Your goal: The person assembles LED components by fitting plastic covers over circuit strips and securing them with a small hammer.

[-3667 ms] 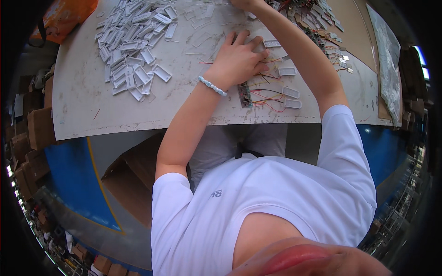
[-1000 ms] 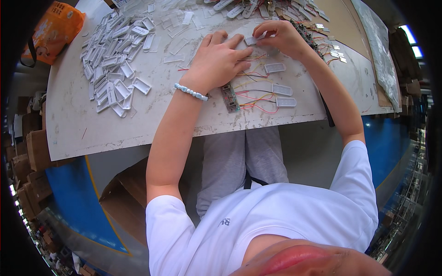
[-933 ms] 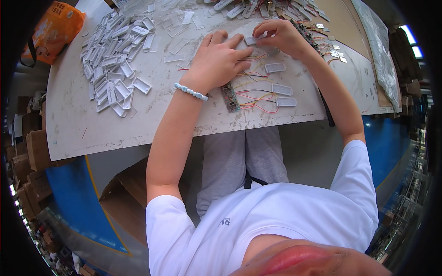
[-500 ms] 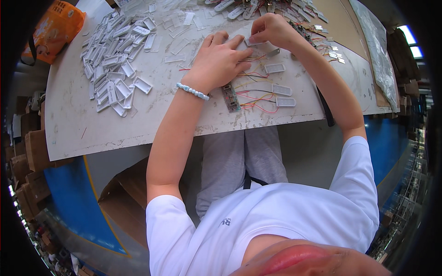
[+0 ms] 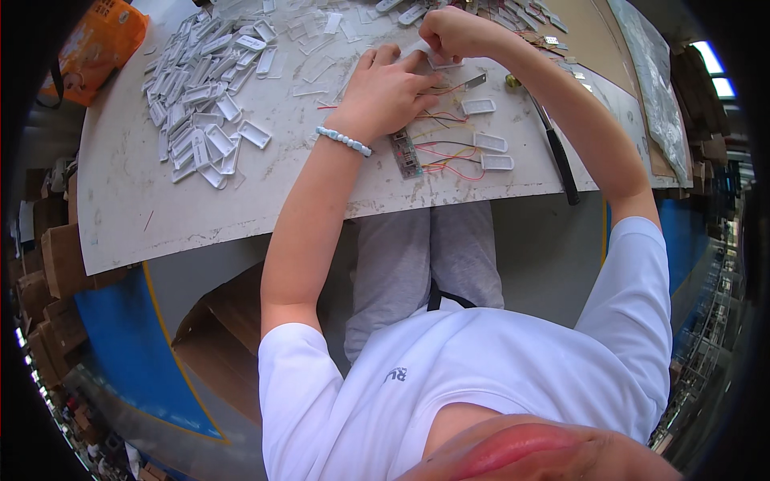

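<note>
My left hand (image 5: pixel 387 90) rests on the white table with its fingers spread, beside a circuit board (image 5: pixel 406 155). Its fingertips reach a small translucent piece (image 5: pixel 438 64) under my right hand. My right hand (image 5: pixel 454 34) is curled closed just beyond those fingertips; whatever it grips is hidden by its fingers. Red, yellow and black wires run from the board toward small white rectangular frames, one of them the nearest white frame (image 5: pixel 497 163). A thin metal strip (image 5: pixel 475 82) lies right of my left hand.
A heap of white plastic casings (image 5: pixel 200 108) covers the table's left, with loose clear covers (image 5: pixel 311 66) beside it. Under my right forearm lies a black-handled tool (image 5: pixel 559 160) with a brass-coloured end. An orange bag (image 5: pixel 100 52) and a clear plastic sheet (image 5: pixel 654 88) flank the table.
My right hand has shifted slightly left and away from me, its fingers curling tighter. My left hand stays almost in place on the table. More of the black-handled tool shows.
</note>
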`<state>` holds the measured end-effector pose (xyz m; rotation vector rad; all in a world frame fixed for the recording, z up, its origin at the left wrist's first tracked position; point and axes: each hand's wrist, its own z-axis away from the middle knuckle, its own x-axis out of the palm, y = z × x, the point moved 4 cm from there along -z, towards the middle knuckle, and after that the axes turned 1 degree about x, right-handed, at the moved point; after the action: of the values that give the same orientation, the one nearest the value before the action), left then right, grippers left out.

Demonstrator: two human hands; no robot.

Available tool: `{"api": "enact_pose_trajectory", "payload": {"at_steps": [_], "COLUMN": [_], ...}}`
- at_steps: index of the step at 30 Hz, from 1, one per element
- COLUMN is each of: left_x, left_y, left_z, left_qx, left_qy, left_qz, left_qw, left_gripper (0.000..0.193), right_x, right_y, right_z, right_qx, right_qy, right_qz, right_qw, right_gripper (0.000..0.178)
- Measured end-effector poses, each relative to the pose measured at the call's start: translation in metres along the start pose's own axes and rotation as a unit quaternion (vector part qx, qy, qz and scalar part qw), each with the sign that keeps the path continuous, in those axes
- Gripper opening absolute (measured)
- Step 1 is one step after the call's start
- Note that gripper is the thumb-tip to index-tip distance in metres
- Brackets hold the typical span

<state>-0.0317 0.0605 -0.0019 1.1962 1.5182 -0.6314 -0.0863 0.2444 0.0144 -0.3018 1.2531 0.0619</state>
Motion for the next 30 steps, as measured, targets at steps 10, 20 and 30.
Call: {"api": "enact_pose_trajectory", "payload": {"at_steps": [10, 20, 30], "left_x": [-0.001, -0.001, -0.001], "left_y": [0.002, 0.0, 0.0], "left_z": [-0.002, -0.002, -0.002], "left_qx": [0.004, -0.006, -0.002], "left_qy": [0.003, -0.018, -0.005], "left_qz": [0.015, -0.015, -0.012], "left_qw": [1.0, 1.0, 1.0], "left_gripper": [0.036, 0.039, 0.038], "right_x": [-0.026, 0.028, 0.054], "right_y": [-0.036, 0.016, -0.017], "right_z": [0.039, 0.249, 0.264], "right_qx": [-0.036, 0.3, 0.33], "right_qy": [0.127, 0.057, 0.165], "right_qz": [-0.065, -0.049, -0.506], "right_qw": [0.989, 0.951, 0.779], "right_gripper": [0.013, 0.04, 0.025]}}
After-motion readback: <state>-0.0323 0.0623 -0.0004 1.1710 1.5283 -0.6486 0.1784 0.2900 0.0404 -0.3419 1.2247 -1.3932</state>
